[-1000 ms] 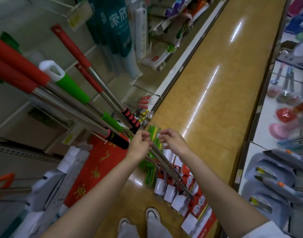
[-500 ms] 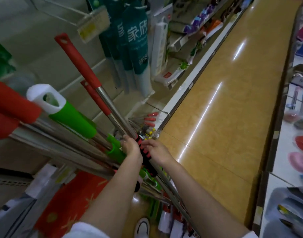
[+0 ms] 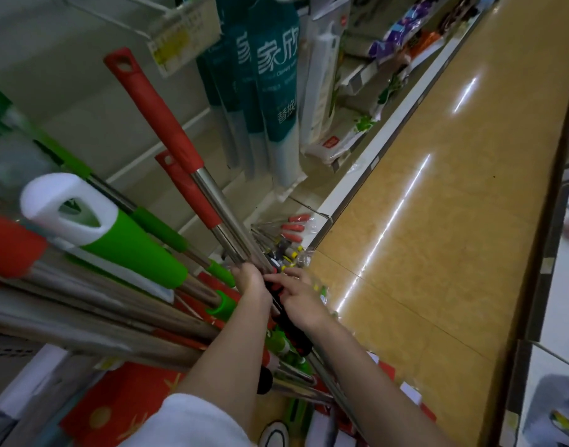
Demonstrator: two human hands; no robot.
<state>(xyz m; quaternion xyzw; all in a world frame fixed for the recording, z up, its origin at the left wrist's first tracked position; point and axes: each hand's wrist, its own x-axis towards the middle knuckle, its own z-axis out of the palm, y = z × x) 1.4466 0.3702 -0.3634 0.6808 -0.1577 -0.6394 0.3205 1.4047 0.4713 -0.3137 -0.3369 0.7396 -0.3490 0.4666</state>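
A bundle of steel mop poles leans toward me from the left. Two have red handles (image 3: 157,114), one has a green and white handle (image 3: 93,227). My left hand (image 3: 249,280) grips the steel shaft of the long red-handled pole where the poles meet. My right hand (image 3: 297,296) rests beside it on the black and red collar (image 3: 276,287) of that pole, fingers curled over it. Below my hands the shafts run down toward the floor, partly hidden by my forearms.
Teal refill packs (image 3: 273,75) hang from a shelf hook above the poles. Shelves of packaged goods (image 3: 367,124) line the left side. A shiny tan aisle floor (image 3: 438,221) stretches ahead. Red-handled tools (image 3: 293,227) lie in a bin. A red mat (image 3: 115,408) is at lower left.
My hands slid up the poles from the bare shafts to the black and red collar, and the bundle tipped closer to me. My view lifted toward the hanging packs.
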